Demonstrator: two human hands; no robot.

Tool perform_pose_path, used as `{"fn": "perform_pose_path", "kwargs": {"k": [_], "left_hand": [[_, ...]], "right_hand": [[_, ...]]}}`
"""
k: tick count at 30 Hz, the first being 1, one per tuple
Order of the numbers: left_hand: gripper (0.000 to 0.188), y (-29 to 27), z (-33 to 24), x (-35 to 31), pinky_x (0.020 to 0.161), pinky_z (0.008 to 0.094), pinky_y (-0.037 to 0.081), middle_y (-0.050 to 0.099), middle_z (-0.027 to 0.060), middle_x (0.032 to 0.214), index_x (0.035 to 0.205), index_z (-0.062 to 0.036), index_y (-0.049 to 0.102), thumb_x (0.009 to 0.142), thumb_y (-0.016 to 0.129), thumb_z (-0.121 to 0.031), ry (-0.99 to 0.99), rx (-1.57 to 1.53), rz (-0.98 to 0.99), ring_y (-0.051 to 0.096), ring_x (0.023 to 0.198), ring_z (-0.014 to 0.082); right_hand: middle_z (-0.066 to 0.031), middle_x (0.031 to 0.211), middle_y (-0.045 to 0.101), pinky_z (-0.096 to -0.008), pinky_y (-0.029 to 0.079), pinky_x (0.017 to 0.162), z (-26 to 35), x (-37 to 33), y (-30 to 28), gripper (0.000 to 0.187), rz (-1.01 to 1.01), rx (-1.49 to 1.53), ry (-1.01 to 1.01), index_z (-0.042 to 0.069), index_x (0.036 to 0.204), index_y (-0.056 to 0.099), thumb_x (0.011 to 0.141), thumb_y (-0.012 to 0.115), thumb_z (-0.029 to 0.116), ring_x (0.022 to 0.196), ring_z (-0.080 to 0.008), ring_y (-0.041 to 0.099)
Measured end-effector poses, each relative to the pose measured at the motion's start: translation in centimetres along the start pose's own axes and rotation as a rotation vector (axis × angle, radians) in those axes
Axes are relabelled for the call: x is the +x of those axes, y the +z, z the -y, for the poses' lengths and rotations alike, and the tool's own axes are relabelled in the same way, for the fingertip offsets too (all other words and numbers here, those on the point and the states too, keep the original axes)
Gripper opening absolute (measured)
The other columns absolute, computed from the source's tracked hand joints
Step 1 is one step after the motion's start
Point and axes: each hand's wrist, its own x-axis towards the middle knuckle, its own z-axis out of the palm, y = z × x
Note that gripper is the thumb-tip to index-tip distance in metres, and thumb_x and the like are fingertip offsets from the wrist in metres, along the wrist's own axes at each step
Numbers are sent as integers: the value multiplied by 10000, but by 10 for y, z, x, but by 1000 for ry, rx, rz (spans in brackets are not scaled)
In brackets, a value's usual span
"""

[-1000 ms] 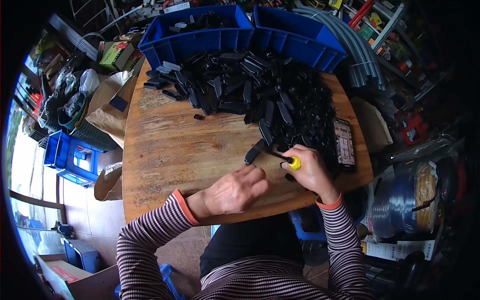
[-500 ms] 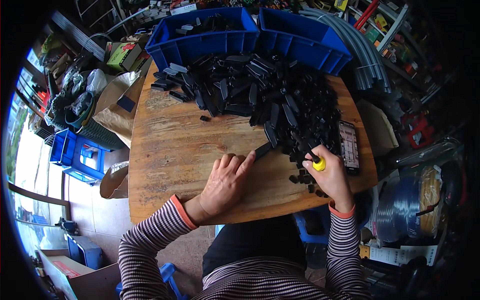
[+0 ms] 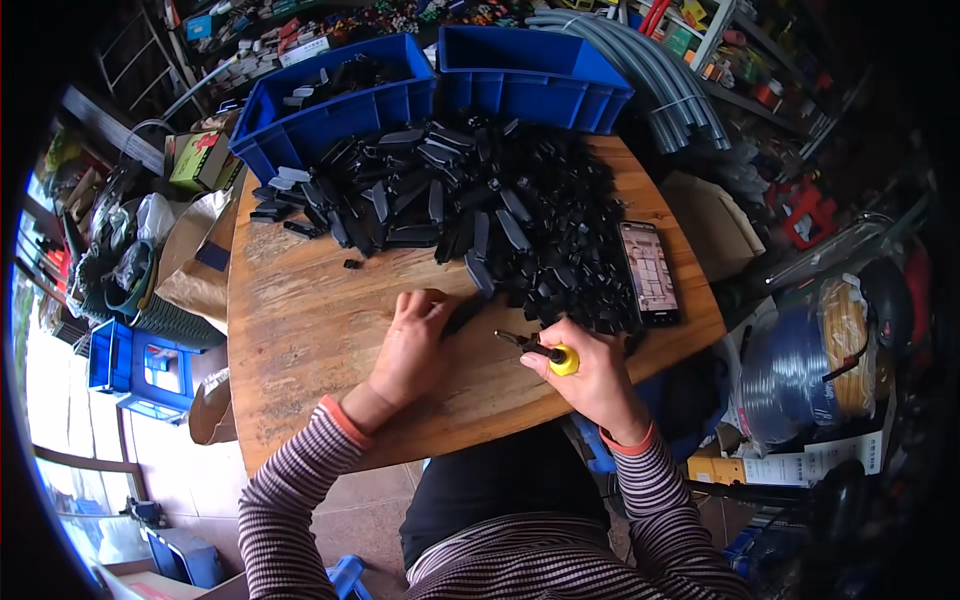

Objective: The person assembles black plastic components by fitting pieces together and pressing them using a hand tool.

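Just inside table edge (image 3: 450,442), both hands (image 3: 408,345) (image 3: 592,372), open wood (image 3: 300,345) leftward

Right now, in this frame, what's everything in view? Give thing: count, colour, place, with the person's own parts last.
Table: one, brown wood, centre
Parts pile: too many to count, black, far and right areas of the table
Held part: one, black, at the left hand's fingers
Tool: one, yellow and black, in the right hand
Phone: one, black with lit screen, table's right side
Bins: two, blue, beyond the pile
Hoses: several, grey, upper right
Coil: at least one, clear bluish, right
Box: one, mostly green, upper left
Background clutter: uncountable, mixed colours, all around
Left hand: one, bare, over the table
Right hand: one, bare, over the table
Sleeves: two, striped, lower left and right
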Motion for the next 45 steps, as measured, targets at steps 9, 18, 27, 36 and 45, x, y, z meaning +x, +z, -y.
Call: {"fn": "perform_pose_path", "kwargs": {"k": [9,18,27,36,45], "left_hand": [[493,-5,-47,-38,868,377,493,448,229,1342,1256,-28,555,774,579,-129,360,402,31,506,1080,335],[573,-18,-29,-37,813,314,515,456,179,1341,1346,-105,503,782,590,-163,568,74,92,537,1025,250],[568,-3,-26,-24,696,295,502,516,107,1156,1361,-142,501,796,556,-162,656,315,116,560,890,208],[612,-11,-36,-38,678,302,495,492,84,983,1407,-106,433,809,561,-146,293,331,118,571,859,210],[488,-6,-25,-36,717,267,491,535,63,1008,1292,-49,501,821,553,-165,465,332,58,569,872,163]], "right_hand": [[-118,755,637,-297,479,605,-17,11,2,198,-60,-37,-27,-5,902,592,820,745,91,650,-218,626],[-125,781,645,-310,490,634,-18,6,2,182,50,-96,30,-4,909,599,812,737,63,681,-256,637],[-129,834,657,-326,516,641,-12,10,-1,189,73,-119,53,8,898,594,766,722,-34,756,-297,671],[-122,782,647,-320,494,612,-19,32,19,169,133,-103,-78,6,861,601,755,731,-15,711,-282,663],[-125,847,651,-367,517,616,-15,43,34,214,214,-154,-70,24,876,586,705,701,-34,765,-335,657]]}}
